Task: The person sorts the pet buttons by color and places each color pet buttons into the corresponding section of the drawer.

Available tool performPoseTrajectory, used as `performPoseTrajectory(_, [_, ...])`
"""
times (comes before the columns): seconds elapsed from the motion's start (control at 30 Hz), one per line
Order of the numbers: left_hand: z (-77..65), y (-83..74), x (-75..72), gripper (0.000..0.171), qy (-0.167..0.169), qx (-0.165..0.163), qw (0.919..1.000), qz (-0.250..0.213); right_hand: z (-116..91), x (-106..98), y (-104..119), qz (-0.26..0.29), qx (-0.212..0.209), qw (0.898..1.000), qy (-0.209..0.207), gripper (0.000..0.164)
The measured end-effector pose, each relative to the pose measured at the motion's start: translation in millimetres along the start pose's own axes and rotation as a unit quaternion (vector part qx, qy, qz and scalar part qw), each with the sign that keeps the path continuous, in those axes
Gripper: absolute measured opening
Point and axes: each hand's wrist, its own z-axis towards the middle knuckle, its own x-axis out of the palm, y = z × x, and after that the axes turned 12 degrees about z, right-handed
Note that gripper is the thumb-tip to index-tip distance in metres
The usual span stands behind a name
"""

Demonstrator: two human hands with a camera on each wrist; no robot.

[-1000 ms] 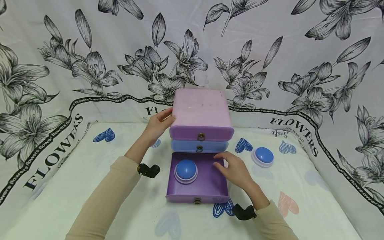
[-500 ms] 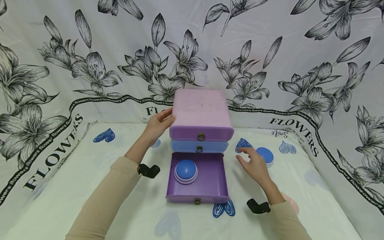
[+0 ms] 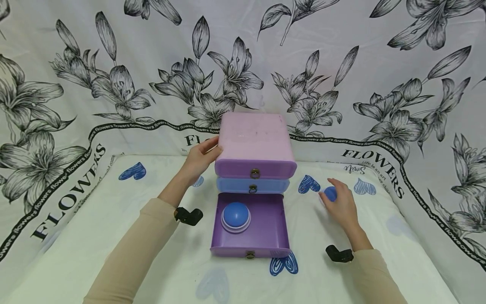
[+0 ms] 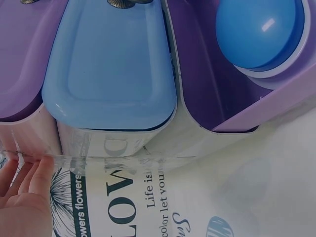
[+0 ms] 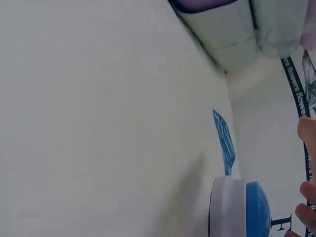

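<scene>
A small three-tier drawer cabinet (image 3: 255,137) has a pink top, a purple upper drawer and a blue middle drawer (image 3: 233,185). Its purple bottom drawer (image 3: 270,226) is pulled out, with a blue-domed push button (image 3: 235,214) on a white base inside, toward the left. My left hand (image 3: 196,161) rests its fingertips against the cabinet's upper left side; the left wrist view shows its fingers (image 4: 42,177) fairly straight. To the right, my right hand (image 3: 343,206) is right at a second blue-domed push button (image 3: 330,193), thumb and fingers parted, partly hiding it. The right wrist view shows this button (image 5: 256,212) beside the fingertips.
A white cloth with printed hearts (image 3: 132,171) covers the table. Behind the cabinet hangs a white curtain (image 3: 322,25) with black flower drawings. Small metal ring pulls (image 3: 254,173) stick out from the drawer fronts.
My right hand has moved from over the bottom drawer's right side out to the right, to the second push button. The left hand, cabinet and drawer have stayed put.
</scene>
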Motion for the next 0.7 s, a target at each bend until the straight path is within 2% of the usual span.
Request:
performPoseTrajectory(0.2, [-0.4,-0.1,-0.2,0.056,-0.001,0.001,1.0000,-0.002,-2.3,-8.4,-17.0,-0.024,0.065,0.996,0.047,0.069])
performPoseTrajectory(0.43, [0.5,0.1,-0.3,0.057,0.001,0.003,1.0000,-0.005,-6.0,-13.3,-25.8,-0.025,0.118,0.990,0.072,0.081])
performPoseTrajectory(0.7, [0.2,-0.7,0.2,0.057,-0.003,0.002,1.0000,0.002,-6.0,-13.7,-29.1,-0.037,0.190,0.974,0.117,0.094])
